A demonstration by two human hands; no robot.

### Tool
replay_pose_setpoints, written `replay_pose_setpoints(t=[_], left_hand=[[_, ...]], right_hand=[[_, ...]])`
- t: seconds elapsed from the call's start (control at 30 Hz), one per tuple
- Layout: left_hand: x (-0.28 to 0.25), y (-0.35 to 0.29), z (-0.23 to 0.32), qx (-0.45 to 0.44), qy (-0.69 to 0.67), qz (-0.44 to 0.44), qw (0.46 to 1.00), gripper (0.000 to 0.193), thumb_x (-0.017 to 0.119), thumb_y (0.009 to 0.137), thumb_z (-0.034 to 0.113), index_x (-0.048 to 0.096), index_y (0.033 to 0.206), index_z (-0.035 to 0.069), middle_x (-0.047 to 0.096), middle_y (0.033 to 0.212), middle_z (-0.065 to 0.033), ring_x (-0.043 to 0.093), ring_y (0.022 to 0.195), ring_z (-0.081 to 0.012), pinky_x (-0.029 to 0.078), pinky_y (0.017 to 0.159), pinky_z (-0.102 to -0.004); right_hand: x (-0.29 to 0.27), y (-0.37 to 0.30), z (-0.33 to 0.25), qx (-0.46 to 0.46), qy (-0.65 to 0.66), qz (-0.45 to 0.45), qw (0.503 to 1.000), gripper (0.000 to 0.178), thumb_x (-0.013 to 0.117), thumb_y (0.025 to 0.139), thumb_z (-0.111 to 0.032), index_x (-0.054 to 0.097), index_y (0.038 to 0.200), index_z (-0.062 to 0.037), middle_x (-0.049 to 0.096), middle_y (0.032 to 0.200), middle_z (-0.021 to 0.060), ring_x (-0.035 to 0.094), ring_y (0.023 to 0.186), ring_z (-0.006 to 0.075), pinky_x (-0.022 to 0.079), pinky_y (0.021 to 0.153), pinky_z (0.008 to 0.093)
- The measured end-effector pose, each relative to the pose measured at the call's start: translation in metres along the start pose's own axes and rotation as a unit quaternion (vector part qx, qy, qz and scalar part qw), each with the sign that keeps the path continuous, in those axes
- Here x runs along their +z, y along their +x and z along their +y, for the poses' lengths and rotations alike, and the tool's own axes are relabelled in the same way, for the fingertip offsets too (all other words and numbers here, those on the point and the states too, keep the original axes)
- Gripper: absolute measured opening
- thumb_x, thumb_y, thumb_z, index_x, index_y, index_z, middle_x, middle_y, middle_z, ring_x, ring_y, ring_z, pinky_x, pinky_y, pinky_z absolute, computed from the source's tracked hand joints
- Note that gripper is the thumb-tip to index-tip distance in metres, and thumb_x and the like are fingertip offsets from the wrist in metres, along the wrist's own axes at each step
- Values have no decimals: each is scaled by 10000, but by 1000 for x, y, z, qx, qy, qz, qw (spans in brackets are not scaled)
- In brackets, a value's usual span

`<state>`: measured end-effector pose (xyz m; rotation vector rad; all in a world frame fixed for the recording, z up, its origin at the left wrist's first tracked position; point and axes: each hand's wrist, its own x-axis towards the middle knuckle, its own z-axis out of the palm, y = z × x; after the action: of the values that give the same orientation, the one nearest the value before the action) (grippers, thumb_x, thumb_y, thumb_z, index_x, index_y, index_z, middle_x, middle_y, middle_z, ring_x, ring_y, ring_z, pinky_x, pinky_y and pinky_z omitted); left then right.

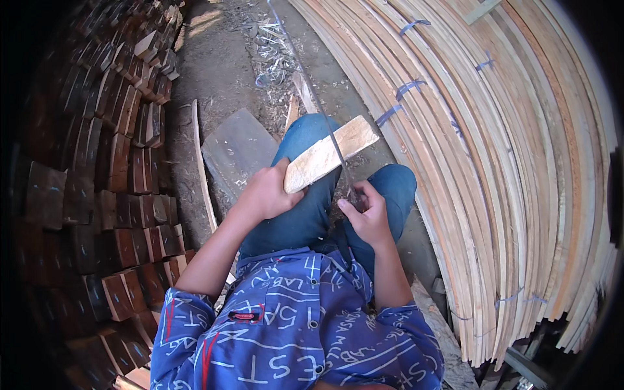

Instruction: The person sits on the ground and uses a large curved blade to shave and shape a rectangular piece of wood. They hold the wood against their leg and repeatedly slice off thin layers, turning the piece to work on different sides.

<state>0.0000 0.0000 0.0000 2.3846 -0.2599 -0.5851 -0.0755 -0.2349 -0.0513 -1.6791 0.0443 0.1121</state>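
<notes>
My left hand wraps its fingers round the near end of the wooden block, held over my left thigh, likely for steadiness. Right hand: fingers appear to pinch the thin dark strip crossing the block. Nearest thing to containers: blue ties bundling long battens.
</notes>
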Motion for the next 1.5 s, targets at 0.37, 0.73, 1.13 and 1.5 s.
replay_pose_setpoints(t=[0.37,0.73,1.13,1.5], left_hand=[[-5,9,-4,37,8,-9,999,399,651,695,234,554,982,-27,644,857,-317,625,863,-489,500,800,-536],[7,7,-1,18,22,19,999,327,615,703,168,550,959,-24,634,857,-322,609,879,-495,488,798,-531],[7,5,1,-9,33,11,999,370,632,705,196,560,999,-15,648,864,-319,630,860,-487,498,806,-547],[7,5,-1,-12,21,13,1000,360,616,701,178,558,993,-25,638,862,-331,620,874,-497,485,819,-556]], right_hand=[[-27,9,-15,103,-26,80,991,199,769,846,-146,653,870,15,621,692,5,541,576,54,436,521,233],[-15,5,-17,96,-72,216,969,203,759,839,-115,661,922,42,654,716,32,566,668,64,471,618,261],[-26,2,-28,89,-182,196,959,163,685,815,-37,654,953,44,671,725,82,612,674,92,490,638,281],[-33,-7,-21,134,-143,205,959,167,673,787,-42,643,929,40,605,655,58,539,619,84,468,602,292]])
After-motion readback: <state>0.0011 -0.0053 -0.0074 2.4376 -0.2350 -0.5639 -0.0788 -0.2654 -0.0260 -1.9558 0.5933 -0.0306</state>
